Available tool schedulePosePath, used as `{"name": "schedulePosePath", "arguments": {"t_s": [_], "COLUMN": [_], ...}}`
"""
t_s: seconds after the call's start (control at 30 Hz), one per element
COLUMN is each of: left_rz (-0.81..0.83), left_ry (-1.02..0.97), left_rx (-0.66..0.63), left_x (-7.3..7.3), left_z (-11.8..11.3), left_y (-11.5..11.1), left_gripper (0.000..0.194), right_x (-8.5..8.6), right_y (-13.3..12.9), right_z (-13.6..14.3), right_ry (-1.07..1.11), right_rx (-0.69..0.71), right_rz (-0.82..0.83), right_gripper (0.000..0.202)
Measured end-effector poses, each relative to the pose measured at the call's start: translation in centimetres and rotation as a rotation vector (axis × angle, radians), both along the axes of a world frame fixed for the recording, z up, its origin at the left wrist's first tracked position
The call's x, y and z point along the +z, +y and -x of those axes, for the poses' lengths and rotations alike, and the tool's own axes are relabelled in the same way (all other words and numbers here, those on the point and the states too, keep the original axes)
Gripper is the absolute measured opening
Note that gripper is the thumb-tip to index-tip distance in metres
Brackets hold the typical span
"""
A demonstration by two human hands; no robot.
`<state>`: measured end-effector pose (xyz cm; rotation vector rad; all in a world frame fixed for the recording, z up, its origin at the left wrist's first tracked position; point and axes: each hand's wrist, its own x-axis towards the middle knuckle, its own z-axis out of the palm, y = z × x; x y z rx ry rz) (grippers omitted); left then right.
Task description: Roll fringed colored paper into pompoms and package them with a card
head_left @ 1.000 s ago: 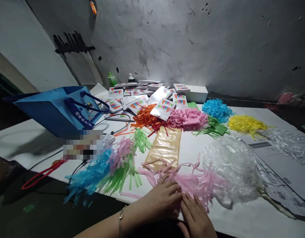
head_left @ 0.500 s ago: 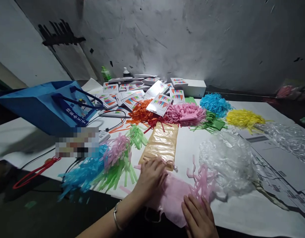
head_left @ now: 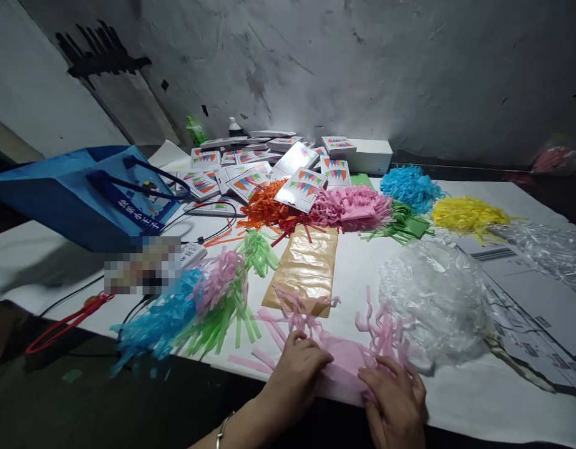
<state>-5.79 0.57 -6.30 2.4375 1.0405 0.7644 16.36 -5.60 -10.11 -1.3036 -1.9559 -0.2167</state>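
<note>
A pink tissue-paper tassel (head_left: 346,355) lies at the table's front edge, its plain middle flat and fringe strips spreading at both ends. My left hand (head_left: 302,368), with a bracelet on the wrist, pinches the near left part of it with curled fingers. My right hand (head_left: 394,399) grips the near right part, thumb below and fingers over the paper. The sheet's near edge is drawn up between the two hands. Just beyond the tassel is a flat tan paper packet (head_left: 309,265), with a few pink strips lying over its near end.
Blue fringe (head_left: 161,321) and green fringe (head_left: 222,324) lie at left, near a blue bag (head_left: 82,193). Clear crumpled plastic (head_left: 432,305) sits at right. Behind are orange fringe (head_left: 264,206), yellow fringe (head_left: 470,216) and several printed packs (head_left: 301,189).
My left hand has slid nearer and to the right. The tassel's near edge, which hung over the table's edge, is now lifted and gathered. My right hand has moved slightly right and closed on it.
</note>
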Motion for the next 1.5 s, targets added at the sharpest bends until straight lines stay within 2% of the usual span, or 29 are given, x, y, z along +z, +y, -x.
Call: {"name": "schedulePosePath", "arguments": {"t_s": [0.07,0.2,0.3,0.37,0.5,0.6,0.7,0.77,0.83,0.9,0.97,1.07,1.17,1.27,1.37,1.5], "left_rz": [0.072,0.182,0.227,0.240,0.263,0.232,0.032,-0.111,-0.197,-0.226,-0.225,-0.232,-0.244,-0.196,-0.146,-0.070], "left_ry": [0.058,0.231,0.352,0.397,0.416,0.375,0.280,0.197,0.159,0.190,0.234,0.212,0.131,0.066,0.066,0.128], "left_rx": [0.070,0.172,0.218,0.226,0.200,0.215,0.302,0.193,-0.018,-0.149,-0.201,-0.257,-0.241,-0.148,-0.013,0.078], "left_x": [0.6,1.6,2.0,2.1,2.1,2.4,3.0,3.2,3.0,2.3,1.3,-0.3,-1.3,-1.2,-0.3,0.8], "left_z": [-0.5,-1.7,-2.3,-2.7,-2.6,-1.5,-0.1,0.3,0.3,0.1,0.1,0.7,1.3,1.4,1.0,0.2], "left_y": [0.6,1.8,2.2,2.3,2.8,3.7,3.9,3.3,2.2,1.2,0.5,0.1,-0.3,-0.8,-1.0,-0.9], "left_gripper": [0.024,0.015,0.016,0.017,0.018,0.016,0.030,0.032,0.024,0.011,0.003,0.003,0.013,0.014,0.016,0.019], "right_x": [0.1,0.9,1.9,2.2,1.8,1.2,1.2,1.4,1.4,1.0,0.3,-0.6,-0.6,0.1,0.7,0.9], "right_y": [0.5,1.6,2.0,1.9,1.3,1.0,0.9,0.9,0.9,0.7,0.3,-0.5,-0.9,-1.0,-0.8,-0.2], "right_z": [0.7,1.9,2.1,2.3,3.3,3.6,3.0,2.5,2.4,2.6,2.6,2.0,0.9,0.5,1.2,2.6], "right_ry": [0.046,0.008,-0.025,-0.058,0.006,0.061,-0.032,-0.094,-0.104,-0.054,0.011,0.003,-0.041,0.000,0.022,0.070], "right_rx": [-0.126,-0.377,-0.479,-0.409,-0.041,0.009,0.028,0.051,0.077,0.096,0.112,0.192,0.271,0.194,0.052,-0.194], "right_rz": [0.044,0.105,0.033,-0.064,-0.092,-0.072,-0.076,-0.086,-0.095,-0.117,-0.143,-0.112,-0.042,0.027,0.089,0.137], "right_gripper": [0.011,0.027,0.026,0.018,0.027,0.023,0.022,0.022,0.023,0.024,0.021,0.026,0.026,0.018,0.013,0.023]}}
